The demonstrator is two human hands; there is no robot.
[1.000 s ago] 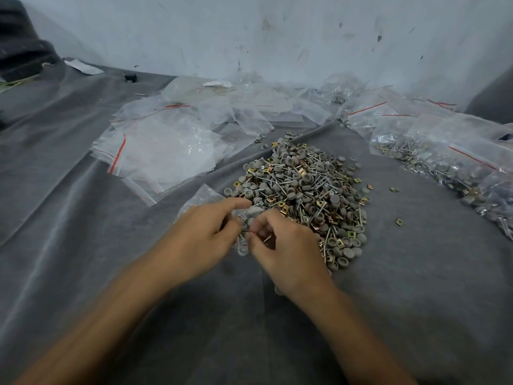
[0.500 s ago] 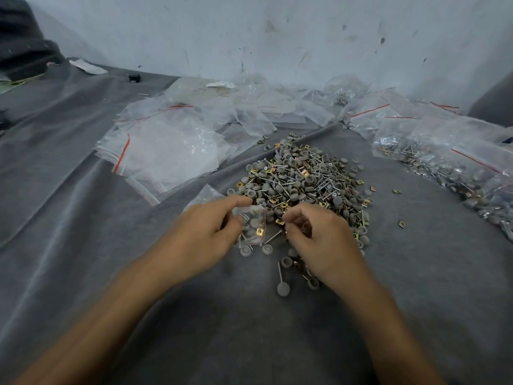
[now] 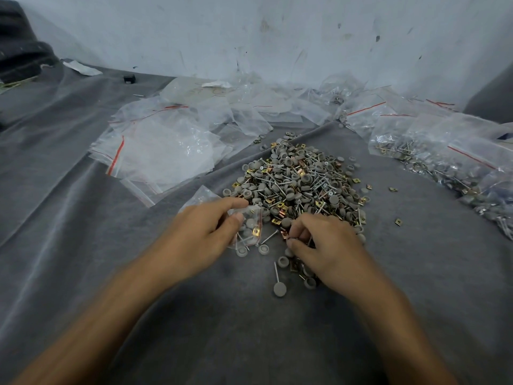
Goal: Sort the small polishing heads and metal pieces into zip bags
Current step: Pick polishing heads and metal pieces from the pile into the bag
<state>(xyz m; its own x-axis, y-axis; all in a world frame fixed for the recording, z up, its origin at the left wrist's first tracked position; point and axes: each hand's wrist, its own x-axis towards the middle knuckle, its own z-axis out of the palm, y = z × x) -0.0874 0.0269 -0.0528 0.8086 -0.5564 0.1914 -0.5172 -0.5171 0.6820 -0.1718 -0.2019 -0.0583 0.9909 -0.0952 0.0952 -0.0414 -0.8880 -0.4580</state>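
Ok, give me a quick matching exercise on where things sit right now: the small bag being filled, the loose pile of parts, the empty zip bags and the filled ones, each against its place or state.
Things:
1 small zip bag
2 loose pile of parts
3 empty zip bags
4 filled zip bags

Places or states:
A along the right side of the grey cloth, holding parts
B heaped in the middle of the cloth
C pinched in the left hand, a few parts inside
D spread flat to the left of the pile

Pairs: 1-C, 2-B, 3-D, 4-A
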